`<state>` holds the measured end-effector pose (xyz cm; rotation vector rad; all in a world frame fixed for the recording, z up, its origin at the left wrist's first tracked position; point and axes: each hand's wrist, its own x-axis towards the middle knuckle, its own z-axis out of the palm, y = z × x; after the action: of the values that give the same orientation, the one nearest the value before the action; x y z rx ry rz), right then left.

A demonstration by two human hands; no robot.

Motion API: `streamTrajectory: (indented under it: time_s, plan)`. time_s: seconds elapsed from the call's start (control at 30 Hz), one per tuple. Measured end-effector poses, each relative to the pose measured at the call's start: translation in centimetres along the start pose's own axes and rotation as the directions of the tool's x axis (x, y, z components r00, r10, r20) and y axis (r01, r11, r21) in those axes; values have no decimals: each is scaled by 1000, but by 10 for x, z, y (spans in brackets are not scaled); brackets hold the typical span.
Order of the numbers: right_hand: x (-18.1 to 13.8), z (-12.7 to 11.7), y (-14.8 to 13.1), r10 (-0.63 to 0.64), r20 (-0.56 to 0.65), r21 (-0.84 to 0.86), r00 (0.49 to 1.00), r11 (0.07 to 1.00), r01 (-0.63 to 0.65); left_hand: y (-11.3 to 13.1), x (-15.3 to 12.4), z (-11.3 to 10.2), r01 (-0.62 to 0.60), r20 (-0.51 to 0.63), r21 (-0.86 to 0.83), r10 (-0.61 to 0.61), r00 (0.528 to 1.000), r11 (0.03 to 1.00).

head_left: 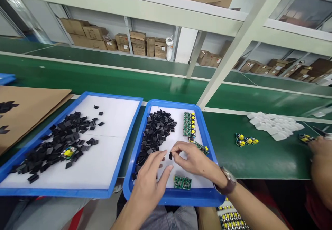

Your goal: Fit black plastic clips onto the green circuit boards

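Note:
My right hand (190, 158), with a watch on its wrist, pinches a small flat black piece (170, 156) between thumb and fingertips above the blue tray (190, 201). To its left my left hand (149, 180) is open, thumb apart from the fingers, near the right hand's fingertips. A pile of black pieces (158, 128) fills the tray's left side. A green circuit board panel (182, 182) lies near the front rim. At the back right is a row of green boards with yellow parts (189, 123), and another green board (201, 148) is partly behind my right hand.
A second blue tray (127, 136) on the left holds more black pieces and one yellow-topped part (68, 152). Cardboard (38, 109) lies beyond it. On the green bench to the right are yellow-topped assemblies (245, 140), white pieces (275, 124) and another person's hand (320, 145).

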<state>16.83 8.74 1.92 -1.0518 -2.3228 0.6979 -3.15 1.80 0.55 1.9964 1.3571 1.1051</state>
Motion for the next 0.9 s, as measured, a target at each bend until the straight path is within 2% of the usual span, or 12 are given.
streamTrajectory:
  time_s: [0.13, 0.23, 0.3, 0.4, 0.47, 0.53, 0.63, 0.77, 0.83, 0.9]
  plan:
    - [-31, -3, -23, 103, -104, 281, 989, 957, -70, 3, 7, 1, 65, 86, -222, -47, 995, 973]
    - [-44, 0, -27, 241, -51, 453, 969, 871, -193, 9, 7, 3, 118, 133, -321, -78, 988, 940]
    - [-50, 5, -27, 298, -42, 558, 954, 799, -225, 13, 6, 3, 168, 140, -382, -123, 982, 909]
    - [-57, 16, -28, 259, -193, 617, 946, 782, -89, 18, 5, 4, 234, 148, -476, -185, 971, 848]
    - [-62, 21, -29, 235, -336, 607, 912, 795, 19, 21, 4, 5, 259, 178, -512, -193, 965, 819]
    - [-68, 21, -31, 262, -443, 604, 857, 794, 70, 24, 4, 7, 251, 209, -475, -169, 963, 843]
    - [-80, 14, -30, 369, -525, 642, 767, 763, 72, 22, 1, 12, 153, 292, -269, -71, 954, 951]
    - [-105, 9, -22, 534, -537, 683, 653, 729, -35, 12, -2, 20, -22, 465, -16, 27, 885, 1000]
    - [-117, 14, -19, 583, -535, 691, 611, 718, -80, 8, -2, 24, -26, 475, 28, 9, 880, 999]
    - [-126, 21, -18, 607, -517, 695, 603, 709, -118, 6, -1, 26, 16, 424, 25, -26, 905, 1000]
